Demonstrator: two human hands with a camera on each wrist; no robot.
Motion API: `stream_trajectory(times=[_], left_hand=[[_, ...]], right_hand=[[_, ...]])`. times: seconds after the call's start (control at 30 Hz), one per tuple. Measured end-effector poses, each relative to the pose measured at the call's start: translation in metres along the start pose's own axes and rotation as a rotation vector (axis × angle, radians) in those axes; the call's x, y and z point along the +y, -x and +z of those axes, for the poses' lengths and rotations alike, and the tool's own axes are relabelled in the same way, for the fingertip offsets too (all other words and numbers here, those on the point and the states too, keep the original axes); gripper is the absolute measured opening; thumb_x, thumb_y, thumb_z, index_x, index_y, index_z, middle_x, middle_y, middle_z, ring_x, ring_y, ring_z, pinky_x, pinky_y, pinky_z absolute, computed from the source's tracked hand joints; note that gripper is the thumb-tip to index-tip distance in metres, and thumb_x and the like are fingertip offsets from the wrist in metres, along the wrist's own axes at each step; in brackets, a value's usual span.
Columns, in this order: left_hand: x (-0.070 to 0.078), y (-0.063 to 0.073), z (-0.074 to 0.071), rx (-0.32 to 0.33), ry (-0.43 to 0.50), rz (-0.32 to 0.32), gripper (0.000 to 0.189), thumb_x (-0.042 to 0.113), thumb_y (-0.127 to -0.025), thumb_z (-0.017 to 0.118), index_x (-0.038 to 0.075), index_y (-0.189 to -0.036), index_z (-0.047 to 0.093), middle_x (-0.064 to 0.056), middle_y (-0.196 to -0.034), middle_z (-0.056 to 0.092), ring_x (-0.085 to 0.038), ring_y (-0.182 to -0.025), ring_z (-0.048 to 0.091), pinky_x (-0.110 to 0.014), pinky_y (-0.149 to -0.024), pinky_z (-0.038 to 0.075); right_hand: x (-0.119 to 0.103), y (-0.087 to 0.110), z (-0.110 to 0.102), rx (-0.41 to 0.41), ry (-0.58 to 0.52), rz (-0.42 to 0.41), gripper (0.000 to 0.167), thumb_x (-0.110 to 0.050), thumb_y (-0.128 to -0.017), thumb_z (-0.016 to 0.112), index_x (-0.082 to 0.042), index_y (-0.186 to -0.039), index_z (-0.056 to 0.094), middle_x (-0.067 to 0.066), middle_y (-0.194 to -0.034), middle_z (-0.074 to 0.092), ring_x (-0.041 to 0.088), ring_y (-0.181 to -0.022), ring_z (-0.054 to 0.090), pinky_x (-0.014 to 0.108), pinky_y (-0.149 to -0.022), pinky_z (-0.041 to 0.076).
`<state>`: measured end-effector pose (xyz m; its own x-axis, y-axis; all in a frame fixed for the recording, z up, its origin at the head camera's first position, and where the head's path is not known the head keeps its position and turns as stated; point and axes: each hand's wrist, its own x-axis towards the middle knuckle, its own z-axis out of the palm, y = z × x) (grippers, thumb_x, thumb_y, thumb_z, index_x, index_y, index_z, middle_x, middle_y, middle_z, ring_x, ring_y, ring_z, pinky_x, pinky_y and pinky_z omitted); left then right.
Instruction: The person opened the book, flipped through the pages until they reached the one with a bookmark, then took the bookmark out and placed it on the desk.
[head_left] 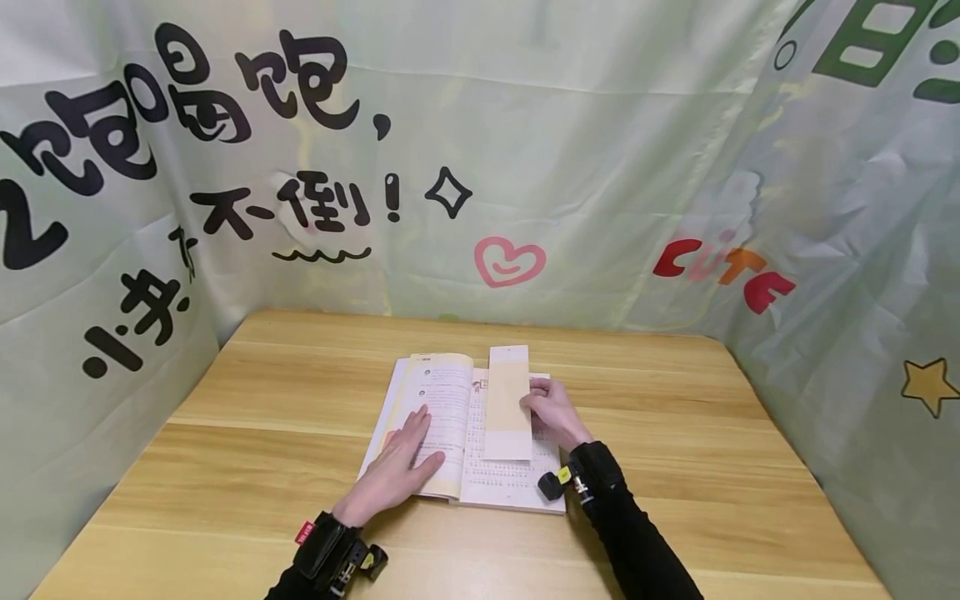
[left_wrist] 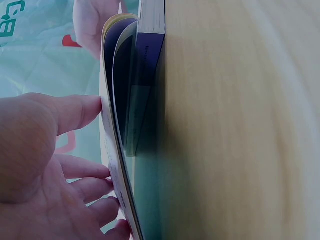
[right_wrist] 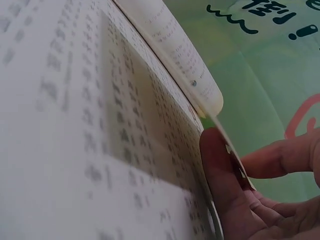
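An open book [head_left: 510, 493] with printed pages lies on the table. My left hand [head_left: 397, 468] rests on its left page with fingers straight and spread. In the left wrist view, the fingertips and thumb of that left hand [left_wrist: 55, 175] touch the raised left pages [left_wrist: 114, 155]. Over the right page, my right hand [head_left: 557, 412] pinches the right edge of a long cream-and-white bookmark [head_left: 507, 400]. The right wrist view shows the bookmark [right_wrist: 230, 142] edge-on between the thumb and fingers of the right hand [right_wrist: 280, 187], standing off the page, with a shadow beneath it.
The wooden table [head_left: 675, 433] extends around the book on all sides. A pale printed cloth [head_left: 585, 167] with lettering, a heart and a star hangs behind and at both sides. Black wrist straps with small cameras [head_left: 551, 485] sit on both wrists.
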<state>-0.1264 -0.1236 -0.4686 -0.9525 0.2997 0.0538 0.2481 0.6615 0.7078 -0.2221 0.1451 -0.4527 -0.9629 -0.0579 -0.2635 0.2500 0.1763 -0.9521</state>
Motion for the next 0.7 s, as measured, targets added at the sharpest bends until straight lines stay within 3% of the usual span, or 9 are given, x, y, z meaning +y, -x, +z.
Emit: stream_trajectory(times=[0.4,0.7], left_hand=[[0.000,0.000,0.000,0.000,-0.001,-0.002,0.070,0.031,-0.103,0.054,-0.008,-0.154,0.028,-0.023,-0.167,0.019,-0.042,-0.156,0.016,-0.062,-0.127,0.013],[-0.001,-0.001,0.001,0.002,-0.003,-0.003,0.069,0.030,-0.103,0.054,-0.009,-0.153,0.028,-0.023,-0.167,0.020,-0.042,-0.156,0.017,-0.062,-0.127,0.014]], right_hand=[[0.005,0.003,-0.032,-0.010,0.009,0.003,0.051,0.001,-0.091,0.055,0.014,-0.139,0.042,0.008,-0.102,0.065,0.008,-0.074,0.062,0.021,-0.064,0.056],[0.007,0.008,-0.063,-0.056,0.005,-0.014,0.048,-0.001,-0.093,0.054,0.016,-0.136,0.041,-0.001,-0.093,0.065,0.005,-0.073,0.063,0.020,-0.064,0.056]])
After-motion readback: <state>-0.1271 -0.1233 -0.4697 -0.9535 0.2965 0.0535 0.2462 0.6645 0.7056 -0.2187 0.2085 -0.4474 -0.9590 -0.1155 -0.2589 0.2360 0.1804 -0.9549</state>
